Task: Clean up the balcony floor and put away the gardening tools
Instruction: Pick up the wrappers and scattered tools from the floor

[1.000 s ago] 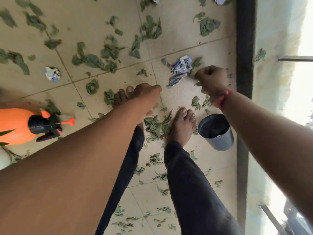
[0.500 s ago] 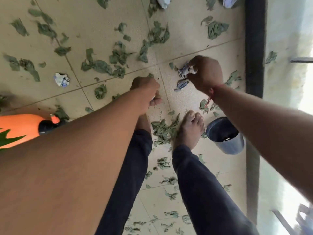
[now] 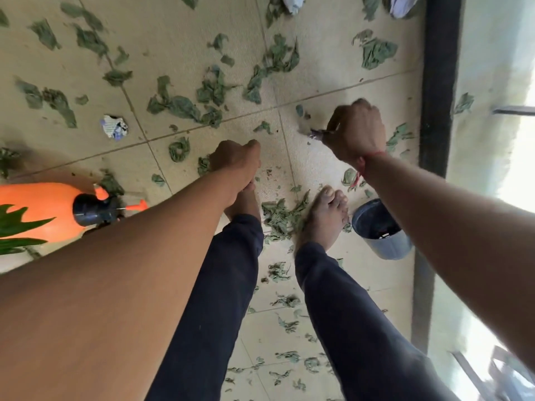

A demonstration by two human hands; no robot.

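Torn green leaves (image 3: 179,105) lie scattered over the beige floor tiles (image 3: 173,39). My right hand (image 3: 354,131) grips a crumpled blue-and-white paper (image 3: 317,135) just above the floor; only its tip shows past my fingers. My left hand (image 3: 236,160) hangs as a fist over my left foot, and nothing shows in it. Another crumpled paper (image 3: 114,127) lies on the floor to the left. An orange spray bottle (image 3: 43,209) with a black head lies on its side at the left edge.
A small grey pot (image 3: 379,230) stands by my right foot, near the dark frame (image 3: 437,82) along the balcony's right side. A leaf pile (image 3: 279,217) sits between my bare feet. More white paper (image 3: 292,4) lies at the top edge.
My right hand reached left to the crumpled paper, closed round it and lifted it off the tile. My left fist stayed over my foot.
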